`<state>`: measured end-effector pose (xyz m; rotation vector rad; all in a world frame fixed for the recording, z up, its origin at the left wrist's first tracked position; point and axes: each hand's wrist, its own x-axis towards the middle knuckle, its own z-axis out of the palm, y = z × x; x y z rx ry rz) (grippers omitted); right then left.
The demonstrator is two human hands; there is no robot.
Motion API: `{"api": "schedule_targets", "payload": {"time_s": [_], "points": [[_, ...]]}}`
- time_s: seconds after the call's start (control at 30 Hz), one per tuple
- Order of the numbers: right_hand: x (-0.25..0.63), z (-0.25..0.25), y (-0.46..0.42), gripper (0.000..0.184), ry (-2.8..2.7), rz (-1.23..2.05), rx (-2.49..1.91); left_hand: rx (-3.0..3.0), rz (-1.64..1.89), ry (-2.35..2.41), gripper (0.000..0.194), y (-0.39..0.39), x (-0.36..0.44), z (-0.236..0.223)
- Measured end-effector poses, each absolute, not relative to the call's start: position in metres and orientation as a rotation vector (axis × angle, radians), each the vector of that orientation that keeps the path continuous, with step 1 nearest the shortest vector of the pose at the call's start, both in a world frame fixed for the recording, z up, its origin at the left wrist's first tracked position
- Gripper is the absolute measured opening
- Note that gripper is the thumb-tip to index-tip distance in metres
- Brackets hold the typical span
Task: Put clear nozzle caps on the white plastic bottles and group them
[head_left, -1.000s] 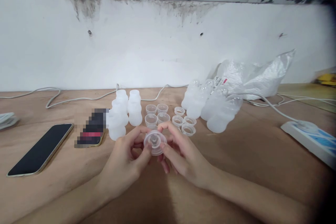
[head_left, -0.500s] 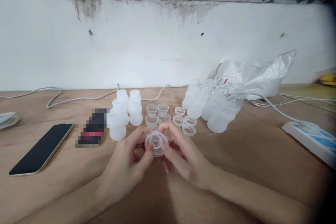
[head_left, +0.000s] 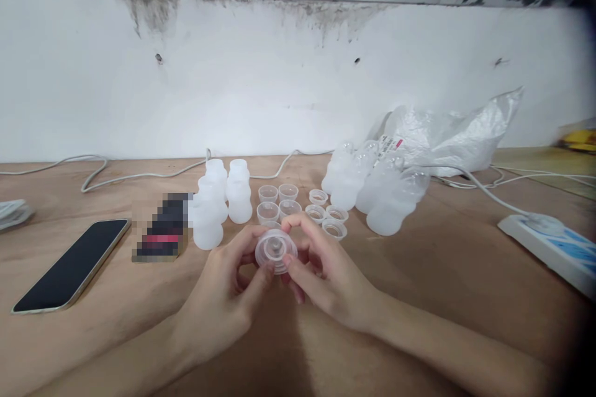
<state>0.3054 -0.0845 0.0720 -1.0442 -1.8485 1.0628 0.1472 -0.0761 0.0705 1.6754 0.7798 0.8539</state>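
Between the fingers of both hands is a translucent bottle collar ring with a clear teat-like piece in its centre. My left hand grips the left side, thumb on the near rim. Opposite it, my right hand pinches the right side, with the index finger arched over the far edge. Just beyond stand several clear cup-shaped caps. To their right lie several loose collar rings. Several frosted, open-necked bottles stand at left; at right are bottles with clear domed tops.
A crumpled silvery plastic bag lies behind the bottles at right. A white power strip and cables are at far right. On the left are a phone and a dark, pixelated item. The wall closes off the back.
The held ring is tipped slightly and sits a touch higher, with the right thumb shifted a little on its rim. Both hands keep their grip; the items on the table stay put.
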Motion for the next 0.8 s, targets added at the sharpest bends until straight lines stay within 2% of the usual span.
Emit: {"api": "schedule_targets", "payload": {"time_s": [0.8], "points": [[0.3041, 0.0654, -0.0869, 0.010, -1.874, 1.025, -1.040, 1.765, 0.864, 0.855, 0.018, -0.0768, 0.1483, 0.0695]]}}
